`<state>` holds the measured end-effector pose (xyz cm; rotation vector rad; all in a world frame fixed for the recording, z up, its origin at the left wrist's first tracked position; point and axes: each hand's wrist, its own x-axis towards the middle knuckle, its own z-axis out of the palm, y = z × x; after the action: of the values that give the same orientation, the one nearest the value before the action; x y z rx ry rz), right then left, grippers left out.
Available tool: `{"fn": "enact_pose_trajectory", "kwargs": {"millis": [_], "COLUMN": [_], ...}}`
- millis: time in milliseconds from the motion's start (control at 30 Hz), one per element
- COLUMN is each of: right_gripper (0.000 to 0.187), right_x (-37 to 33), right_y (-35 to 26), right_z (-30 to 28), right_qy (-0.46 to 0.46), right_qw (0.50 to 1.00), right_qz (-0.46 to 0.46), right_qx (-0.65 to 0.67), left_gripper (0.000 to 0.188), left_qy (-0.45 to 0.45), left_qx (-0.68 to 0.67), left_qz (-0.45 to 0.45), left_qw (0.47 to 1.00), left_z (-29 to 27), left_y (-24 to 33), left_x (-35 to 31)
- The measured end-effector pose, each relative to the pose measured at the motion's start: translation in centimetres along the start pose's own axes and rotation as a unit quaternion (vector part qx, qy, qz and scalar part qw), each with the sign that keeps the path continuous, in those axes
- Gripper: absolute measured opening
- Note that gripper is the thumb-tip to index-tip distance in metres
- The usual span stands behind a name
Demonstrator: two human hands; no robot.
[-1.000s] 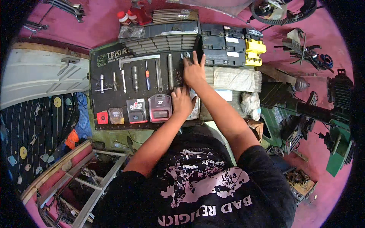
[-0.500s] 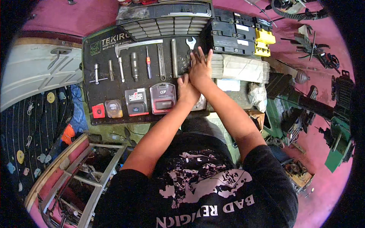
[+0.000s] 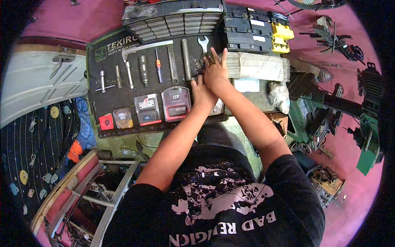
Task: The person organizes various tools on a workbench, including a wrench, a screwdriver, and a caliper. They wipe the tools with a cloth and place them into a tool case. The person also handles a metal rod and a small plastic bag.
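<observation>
My right hand lies over the lower part of an open-end wrench, its fingers stretched and spread. Tucked against it from the left is my left hand, fingers extended and partly covered by the right. Whatever is under both palms is hidden. Just left of my hands stands a metal rod or tube in a row with an adjustable wrench, a screwdriver, a long dark socket and a caliper. Below that row lies a clear blister pack with a metal part.
A black drawer organizer backs the dark mat. Black boxed batteries, some yellow, stand at the back right. A paper stack and a plastic bag sit right of my hands. A metal frame stands lower left.
The whole view has shifted slightly. Both hands stay overlapped over the same spot beside the open-end wrench; the right fingers have moved a little.
</observation>
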<state>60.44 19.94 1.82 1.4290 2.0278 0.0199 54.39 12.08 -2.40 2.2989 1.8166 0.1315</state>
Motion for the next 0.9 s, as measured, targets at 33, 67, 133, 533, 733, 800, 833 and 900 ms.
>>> {"fn": "enact_pose_trajectory", "kwargs": {"millis": [33, 67, 133, 533, 733, 800, 833, 900], "right_gripper": [0.059, 0.059, 0.06, 0.073, 0.079, 0.077, 0.076, 0.075], "right_x": [-0.2, -0.3, -0.1, -9.1, -11.3, -10.6, -10.2, -9.4], "right_y": [-0.1, -0.2, -0.6, 4.6, 7.6, 8.4, 8.7, 9.1], "right_z": [-0.1, -0.5, -1.5, 0.8, 8.0, 8.2, 8.2, 8.4], "right_qy": [-0.011, -0.019, -0.036, 0.222, 0.237, 0.238, 0.239, 0.226], "right_qw": [1.0, 1.0, 0.999, 0.902, 0.913, 0.913, 0.914, 0.912], "right_qz": [-0.005, -0.006, -0.008, 0.114, 0.156, 0.135, 0.124, 0.114], "right_qx": [-0.001, -0.009, -0.025, 0.353, 0.294, 0.301, 0.304, 0.323], "left_gripper": [0.044, 0.045, 0.045, 0.064, 0.065, 0.065, 0.064, 0.062], "left_qy": [-0.004, -0.008, 0.007, 0.106, 0.118, 0.108, 0.102, 0.113], "left_qx": [-0.004, -0.007, 0.0, -0.149, -0.13, -0.112, -0.11, -0.091], "left_qz": [-0.001, -0.002, -0.005, -0.011, 0.1, 0.097, 0.091, 0.088], "left_qw": [1.0, 1.0, 1.0, 0.983, 0.979, 0.983, 0.985, 0.985], "left_z": [0.1, 0.3, 0.9, -2.8, -3.4, -3.3, -3.3, -3.4], "left_y": [-0.1, -0.2, -0.4, -0.8, 3.1, 3.7, 3.8, 3.8], "left_x": [-0.1, -0.3, -0.2, -0.9, 0.7, 1.8, 2.2, 2.9]}}
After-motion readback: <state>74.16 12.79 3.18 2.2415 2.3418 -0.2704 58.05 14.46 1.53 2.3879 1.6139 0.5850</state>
